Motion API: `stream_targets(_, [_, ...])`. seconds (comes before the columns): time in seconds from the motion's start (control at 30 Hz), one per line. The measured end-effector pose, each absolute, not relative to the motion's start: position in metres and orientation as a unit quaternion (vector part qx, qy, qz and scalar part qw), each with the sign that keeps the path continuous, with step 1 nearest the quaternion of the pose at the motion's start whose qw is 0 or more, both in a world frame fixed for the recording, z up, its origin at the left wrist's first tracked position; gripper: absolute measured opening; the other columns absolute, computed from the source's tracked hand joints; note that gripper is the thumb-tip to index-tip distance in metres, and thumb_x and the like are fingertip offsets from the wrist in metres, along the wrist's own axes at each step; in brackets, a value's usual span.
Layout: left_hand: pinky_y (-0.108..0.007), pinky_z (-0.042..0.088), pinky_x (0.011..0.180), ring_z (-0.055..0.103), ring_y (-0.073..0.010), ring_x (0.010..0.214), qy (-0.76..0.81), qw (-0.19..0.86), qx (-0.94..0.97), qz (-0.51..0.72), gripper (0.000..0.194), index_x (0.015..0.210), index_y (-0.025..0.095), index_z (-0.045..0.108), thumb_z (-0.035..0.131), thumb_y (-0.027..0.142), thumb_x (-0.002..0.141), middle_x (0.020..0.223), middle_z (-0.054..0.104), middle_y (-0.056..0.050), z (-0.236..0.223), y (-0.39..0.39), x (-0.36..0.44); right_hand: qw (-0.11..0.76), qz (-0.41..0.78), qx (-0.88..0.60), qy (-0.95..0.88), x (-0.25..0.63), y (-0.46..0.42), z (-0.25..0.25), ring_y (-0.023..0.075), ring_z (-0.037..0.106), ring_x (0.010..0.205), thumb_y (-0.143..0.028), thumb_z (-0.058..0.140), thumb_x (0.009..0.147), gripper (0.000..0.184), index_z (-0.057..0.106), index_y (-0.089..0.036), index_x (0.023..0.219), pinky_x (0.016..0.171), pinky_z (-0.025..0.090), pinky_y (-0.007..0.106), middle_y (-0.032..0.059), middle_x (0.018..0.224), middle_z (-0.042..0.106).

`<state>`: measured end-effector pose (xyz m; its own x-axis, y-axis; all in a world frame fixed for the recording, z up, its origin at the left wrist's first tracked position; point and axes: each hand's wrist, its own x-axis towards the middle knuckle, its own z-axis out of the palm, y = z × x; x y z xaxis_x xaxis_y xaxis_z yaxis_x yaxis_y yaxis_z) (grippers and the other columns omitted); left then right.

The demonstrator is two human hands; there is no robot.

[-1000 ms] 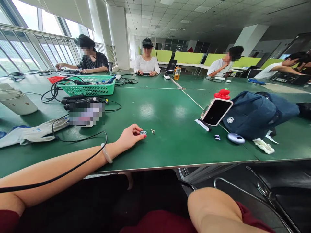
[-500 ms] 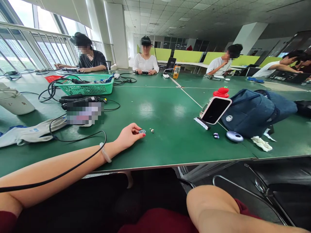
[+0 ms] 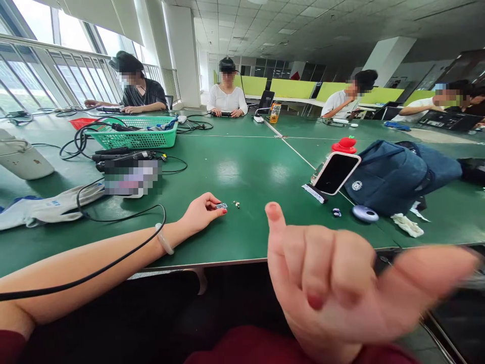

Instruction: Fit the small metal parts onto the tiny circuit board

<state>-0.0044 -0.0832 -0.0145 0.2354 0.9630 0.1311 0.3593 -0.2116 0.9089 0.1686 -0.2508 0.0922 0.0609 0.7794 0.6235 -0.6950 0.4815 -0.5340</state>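
My left hand [image 3: 200, 212] rests on the green table [image 3: 246, 167], its thumb and fingertips pinched on a small blue part [image 3: 222, 206] that lies on the surface. Small metal bits [image 3: 237, 204] lie just right of it. A pale bracelet sits on that wrist, and a black cable [image 3: 113, 253] crosses the forearm. My right hand [image 3: 333, 288] is raised close to the camera, blurred, palm toward me. Its middle fingers are curled in, one finger sticks up at the left, the thumb points right, and nothing is in it.
A propped phone [image 3: 335, 173], a red apple-shaped lid [image 3: 345, 145], a dark blue backpack [image 3: 394, 174] and a grey oval object [image 3: 366, 214] are at the right. A green basket [image 3: 132, 134], cables and a white cloth [image 3: 49, 207] lie left. Several people sit at the far side.
My right hand has come up from below into view in front of the camera. The left hand stays pinched on the small blue part.
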Motion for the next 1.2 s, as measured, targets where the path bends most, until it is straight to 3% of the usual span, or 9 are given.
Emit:
stream_targets(0.23, [-0.026, 0.045, 0.061, 0.056, -0.0121, 0.062, 0.488, 0.392, 0.685, 0.374, 0.032, 0.081, 0.019, 0.055, 0.074, 0.037, 0.065, 0.067, 0.059, 0.002, -0.015, -0.083, -0.006, 0.745, 0.542, -0.101, -0.375, 0.162, -0.223, 0.090, 0.0066, 0.027, 0.035, -0.064, 0.030, 0.091, 0.066, 0.023, -0.019, 0.044, 0.099, 0.043, 0.044, -0.0076, 0.036, 0.023])
stream_targets(0.73, [-0.026, 0.047, 0.062, 0.057, -0.0127, 0.064, 0.485, 0.394, 0.684, 0.377, 0.033, 0.081, 0.018, 0.055, 0.075, 0.038, 0.064, 0.068, 0.061, 0.001, -0.014, -0.083, -0.005, 0.742, 0.555, -0.072, -0.368, 0.166, -0.221, 0.086, 0.0090, 0.022, 0.041, -0.063, 0.031, 0.092, 0.064, 0.022, -0.018, 0.046, 0.075, 0.046, 0.036, -0.0065, 0.040, 0.021])
stream_targets(0.97, [-0.026, 0.046, 0.063, 0.056, -0.0124, 0.065, 0.489, 0.397, 0.683, 0.370, 0.033, 0.082, 0.018, 0.055, 0.074, 0.038, 0.064, 0.068, 0.060, 0.002, -0.015, -0.082, -0.005, 0.736, 0.590, -0.053, -0.328, 0.169, -0.219, 0.086, 0.0082, 0.016, 0.041, -0.056, 0.034, 0.094, 0.058, 0.029, -0.018, 0.051, 0.048, 0.034, 0.023, -0.0065, 0.045, 0.020])
stream_targets(1.1, [-0.026, 0.044, 0.061, 0.055, -0.0120, 0.062, 0.492, 0.403, 0.675, 0.374, 0.031, 0.080, 0.018, 0.055, 0.074, 0.035, 0.063, 0.065, 0.058, 0.003, -0.012, -0.084, -0.004, 0.684, 0.620, -0.045, -0.382, 0.168, -0.220, 0.086, 0.0069, 0.017, 0.036, -0.061, 0.029, 0.094, 0.058, 0.039, -0.020, 0.055, 0.037, 0.023, 0.021, -0.0070, 0.044, 0.024])
stream_targets(1.2, [-0.025, 0.043, 0.060, 0.054, -0.0117, 0.061, 0.487, 0.413, 0.672, 0.375, 0.030, 0.080, 0.017, 0.055, 0.074, 0.033, 0.064, 0.065, 0.058, 0.003, -0.009, -0.086, -0.003, 0.627, 0.612, -0.084, -0.475, 0.167, -0.233, 0.090, 0.0070, 0.025, 0.036, -0.067, 0.036, 0.090, 0.055, 0.050, -0.020, 0.065, 0.036, 0.025, 0.020, -0.0063, 0.046, 0.034])
